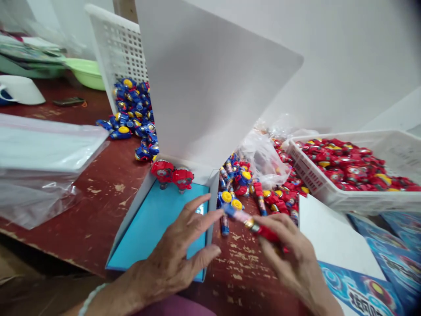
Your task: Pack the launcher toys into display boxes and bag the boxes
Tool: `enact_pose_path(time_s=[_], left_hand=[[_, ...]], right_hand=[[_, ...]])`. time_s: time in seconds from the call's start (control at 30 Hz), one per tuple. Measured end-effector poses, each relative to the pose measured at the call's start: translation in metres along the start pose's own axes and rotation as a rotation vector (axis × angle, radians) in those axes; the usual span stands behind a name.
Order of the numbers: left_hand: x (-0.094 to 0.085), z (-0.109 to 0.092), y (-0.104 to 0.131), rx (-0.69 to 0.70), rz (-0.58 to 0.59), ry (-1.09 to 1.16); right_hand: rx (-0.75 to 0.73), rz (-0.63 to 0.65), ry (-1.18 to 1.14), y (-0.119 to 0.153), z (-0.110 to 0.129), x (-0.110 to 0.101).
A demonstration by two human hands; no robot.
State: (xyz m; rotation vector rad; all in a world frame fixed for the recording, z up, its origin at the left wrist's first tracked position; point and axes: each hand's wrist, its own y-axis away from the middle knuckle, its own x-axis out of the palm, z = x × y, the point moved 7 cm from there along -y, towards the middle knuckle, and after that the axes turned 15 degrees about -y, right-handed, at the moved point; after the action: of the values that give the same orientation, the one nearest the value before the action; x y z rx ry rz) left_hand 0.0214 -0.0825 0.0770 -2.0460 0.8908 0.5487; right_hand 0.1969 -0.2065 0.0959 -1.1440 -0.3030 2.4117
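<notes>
My left hand (pixel 179 245) is open, its fingers spread over the right side of a shallow box (pixel 141 235) with a bright blue bottom. My right hand (pixel 292 254) is closed round the red end of a slim red toy stick (pixel 251 221) with a printed tube and a blue tip. That tip points left, close to my left index finger; whether they touch I cannot tell. Two round red toys (pixel 173 175) sit side by side at the far end of the box. The tall white lid (pixel 204 83) stands raised behind them.
A white basket (pixel 309 169) of red toys stands at the right, above printed blue cards (pixel 371 281). Blue toys (pixel 133 114) spill from another white basket (pixel 115 48). Loose toys (pixel 240 175) lie beside the box. Clear plastic bags (pixel 49 153), a mug (pixel 24 90) and a green bowl (pixel 86 72) are leftward.
</notes>
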Motion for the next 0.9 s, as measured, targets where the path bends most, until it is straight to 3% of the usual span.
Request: enact_pose_path(time_s=[0.1,0.17,0.27,0.33,0.43,0.5,0.53,0.6,0.67,0.7,0.77,0.9], left_hand=[[0.016,0.001,-0.005,-0.064,0.200,0.206],[0.025,0.019,-0.004,-0.314,0.277,0.399],[0.038,0.051,0.012,-0.760,0.258,0.780],[0.050,0.057,0.020,-0.895,0.317,1.034],[0.058,0.052,0.024,-0.931,0.476,1.213],[0.047,0.054,0.018,-0.891,0.474,1.100],[0.034,0.061,0.010,-0.829,0.411,0.931],[-0.008,0.075,-0.014,-0.603,0.142,0.395],[-0.048,0.076,-0.037,-0.300,-0.102,-0.220],[-0.056,0.077,-0.045,-0.163,-0.144,-0.465],[-0.055,0.089,-0.057,0.029,-0.111,-0.768],[-0.041,0.119,-0.065,0.180,-0.006,-0.864]], right_hand=[[0.061,0.282,-0.203,-0.005,0.040,0.028],[0.111,0.321,-0.340,-0.008,0.046,0.035],[0.057,0.372,-0.581,-0.014,0.047,0.040],[-0.028,0.411,-0.646,-0.020,0.049,0.042],[-0.157,0.373,-0.667,-0.034,0.055,0.044],[-0.201,0.221,-0.652,-0.048,0.055,0.040],[-0.199,0.101,-0.618,-0.056,0.051,0.035],[-0.169,-0.162,-0.486,-0.070,0.040,0.024],[-0.178,-0.337,-0.311,-0.082,0.032,0.017],[-0.208,-0.367,-0.234,-0.088,0.030,0.019],[-0.296,-0.326,-0.120,-0.100,0.027,0.032],[-0.446,-0.173,-0.033,-0.114,0.023,0.072]])
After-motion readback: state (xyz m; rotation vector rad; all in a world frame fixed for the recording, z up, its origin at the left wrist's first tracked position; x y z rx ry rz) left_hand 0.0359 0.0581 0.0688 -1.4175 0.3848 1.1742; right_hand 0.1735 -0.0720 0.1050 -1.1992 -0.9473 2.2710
